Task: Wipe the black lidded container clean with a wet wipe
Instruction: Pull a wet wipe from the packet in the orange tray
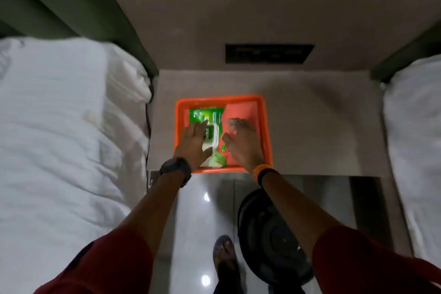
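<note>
A green wet wipe pack (207, 114) with a white flip lid (213, 137) lies in the left half of an orange tray (266, 131). My left hand (193, 144) rests flat on the pack and holds it down, thumb by the lid. My right hand (241, 142) hovers beside the lid with its fingers curled and pinched together; blur hides whether a wipe is between them. The black lidded container (269, 234) stands on the floor below the table's front edge, partly under my right forearm.
The tray sits on a beige bedside table (322, 126) between two beds with white bedding (59, 138). A dark panel (268, 53) is set in the wall behind. A sandalled foot (224, 258) stands on the glossy floor beside the container.
</note>
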Demonstrator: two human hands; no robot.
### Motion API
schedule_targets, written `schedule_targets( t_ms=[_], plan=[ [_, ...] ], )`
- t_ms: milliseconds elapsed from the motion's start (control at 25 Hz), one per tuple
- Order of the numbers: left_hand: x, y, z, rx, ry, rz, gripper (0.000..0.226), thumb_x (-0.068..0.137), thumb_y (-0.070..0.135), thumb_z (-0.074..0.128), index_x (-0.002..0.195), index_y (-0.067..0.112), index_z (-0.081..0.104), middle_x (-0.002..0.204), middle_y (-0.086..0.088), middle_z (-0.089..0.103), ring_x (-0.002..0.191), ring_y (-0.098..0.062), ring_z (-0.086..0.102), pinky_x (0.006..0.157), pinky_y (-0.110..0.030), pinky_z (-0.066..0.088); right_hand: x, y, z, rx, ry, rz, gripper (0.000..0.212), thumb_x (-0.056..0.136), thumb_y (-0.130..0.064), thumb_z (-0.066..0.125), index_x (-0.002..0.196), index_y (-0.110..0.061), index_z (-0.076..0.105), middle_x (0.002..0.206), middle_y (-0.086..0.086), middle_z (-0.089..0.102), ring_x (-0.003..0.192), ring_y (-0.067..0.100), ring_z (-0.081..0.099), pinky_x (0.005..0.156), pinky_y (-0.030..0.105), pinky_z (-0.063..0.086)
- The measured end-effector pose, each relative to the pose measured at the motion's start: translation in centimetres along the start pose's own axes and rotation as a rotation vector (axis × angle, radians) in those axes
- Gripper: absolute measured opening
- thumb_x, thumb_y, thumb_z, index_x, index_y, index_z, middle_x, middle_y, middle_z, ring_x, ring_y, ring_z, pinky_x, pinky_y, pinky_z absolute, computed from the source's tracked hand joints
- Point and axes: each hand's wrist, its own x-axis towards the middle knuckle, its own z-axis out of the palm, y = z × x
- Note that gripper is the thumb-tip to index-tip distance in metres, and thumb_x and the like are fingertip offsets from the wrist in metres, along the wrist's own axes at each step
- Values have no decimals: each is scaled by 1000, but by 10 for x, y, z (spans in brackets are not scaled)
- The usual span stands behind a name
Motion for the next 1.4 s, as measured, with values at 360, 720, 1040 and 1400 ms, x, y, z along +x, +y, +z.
schedule_targets(
  t_ms=[360,720,1040,1400],
  plan=[
    [45,-46,47,-255,121,40,72,84,17,71,148,12,37,146,-14,48,134,-29,43,111,-35,34,20,31,96,278,141,117,48,81,15,45,117,-2,72,126,18,69,124,34,61,112,37,44],
    [26,-47,51,-467,283,16,45,93,-2,54,138,0,48,130,-19,61,119,-30,57,97,-17,39,33,16,112,90,139,155,28,87,-33,71,110,-18,76,122,11,62,117,29,61,99,42,51],
    [22,-48,53,-459,324,14,48,96,-2,51,143,1,43,136,-19,58,124,-31,55,107,-38,45,29,22,110,-41,135,-136,35,86,-27,71,118,-13,74,128,12,61,123,28,58,105,41,47],
    [22,-49,60,-372,288,61,48,95,-1,51,143,0,42,137,-20,55,125,-32,52,105,-46,48,39,24,94,283,306,30,10,83,-14,70,87,-5,73,91,6,72,84,-1,64,78,12,46]
  ],
)
